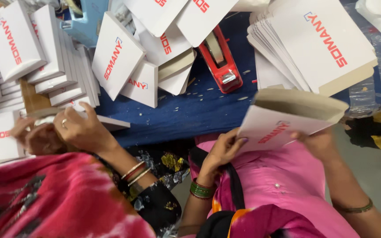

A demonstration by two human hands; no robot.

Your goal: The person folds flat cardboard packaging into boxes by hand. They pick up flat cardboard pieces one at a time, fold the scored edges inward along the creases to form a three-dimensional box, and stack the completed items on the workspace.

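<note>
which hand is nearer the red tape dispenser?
Left. The left hand grips the open white box just below the red tape dispenser; the right hand holds its far edge.

The white carton point(287, 121) hides the fingertips of the right hand point(316, 141) behind its lower edge, and its red lettering is smeared by motion; the left hand point(223, 150) shows only knuckles and thumb against it; a co-worker's hand point(78, 128) covers part of a flat box point(111, 123); the stack of cartons point(318, 39) runs off the top edge; the red tape dispenser point(221, 59) lies half under white cartons.
</note>
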